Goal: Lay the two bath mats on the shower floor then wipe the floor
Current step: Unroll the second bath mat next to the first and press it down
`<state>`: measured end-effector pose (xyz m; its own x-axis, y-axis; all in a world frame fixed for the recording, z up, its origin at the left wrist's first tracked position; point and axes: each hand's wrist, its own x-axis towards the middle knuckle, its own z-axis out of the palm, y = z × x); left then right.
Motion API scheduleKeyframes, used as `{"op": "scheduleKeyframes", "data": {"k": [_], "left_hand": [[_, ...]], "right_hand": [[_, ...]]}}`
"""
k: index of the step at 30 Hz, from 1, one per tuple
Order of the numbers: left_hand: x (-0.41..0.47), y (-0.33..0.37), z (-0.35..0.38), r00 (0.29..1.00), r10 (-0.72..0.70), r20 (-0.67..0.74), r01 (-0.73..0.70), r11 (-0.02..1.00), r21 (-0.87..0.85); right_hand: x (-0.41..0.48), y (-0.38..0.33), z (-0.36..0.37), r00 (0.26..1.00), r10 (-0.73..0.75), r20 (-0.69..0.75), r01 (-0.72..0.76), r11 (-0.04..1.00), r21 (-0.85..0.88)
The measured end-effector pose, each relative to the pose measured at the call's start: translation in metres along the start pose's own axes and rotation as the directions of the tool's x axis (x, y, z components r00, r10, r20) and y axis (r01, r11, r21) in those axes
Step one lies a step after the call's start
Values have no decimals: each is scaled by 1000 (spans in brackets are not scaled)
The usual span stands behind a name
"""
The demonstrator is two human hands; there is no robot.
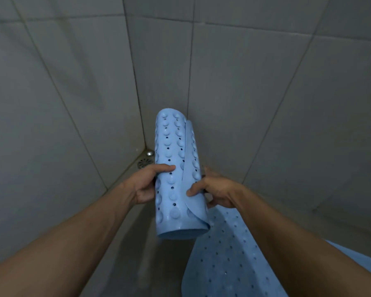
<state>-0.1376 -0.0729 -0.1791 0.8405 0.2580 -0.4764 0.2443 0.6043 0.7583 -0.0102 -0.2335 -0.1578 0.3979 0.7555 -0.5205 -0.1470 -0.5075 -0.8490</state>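
Note:
A light blue rubber bath mat, rolled into a tube (177,168) with suction cups and small holes facing out, is held upright above the shower floor. My left hand (147,184) grips its left side, thumb across the front. My right hand (213,190) pinches the loose outer flap on the right side, with the thumb on top. A second blue bath mat (227,260) lies flat on the floor (137,236) at the lower right, partly under my right forearm.
Grey tiled walls (62,93) meet in a corner straight ahead. A round metal floor drain (144,162) sits in that corner, just left of the rolled mat. Bare grey floor runs down the middle between my forearms.

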Motion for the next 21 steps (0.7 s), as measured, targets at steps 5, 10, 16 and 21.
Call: {"op": "scheduleKeyframes", "data": {"k": [5, 10, 16, 21], "left_hand": [[-9, -13, 55, 1000, 17, -12, -16, 999, 30], [-28, -39, 93, 998, -44, -50, 43, 999, -23], [-59, -78, 113, 984, -111, -140, 97, 990, -107], [-115, -110, 136, 960, -178, -215, 139, 973, -183]], "right_hand": [[-30, 19, -33, 1000, -19, -8, 19, 1000, -19], [-74, 37, -57, 996, 82, 47, -84, 995, 52], [-107, 59, -55, 971, 193, 143, -201, 979, 42], [-157, 76, -44, 948, 261, 181, -267, 964, 10]]}}
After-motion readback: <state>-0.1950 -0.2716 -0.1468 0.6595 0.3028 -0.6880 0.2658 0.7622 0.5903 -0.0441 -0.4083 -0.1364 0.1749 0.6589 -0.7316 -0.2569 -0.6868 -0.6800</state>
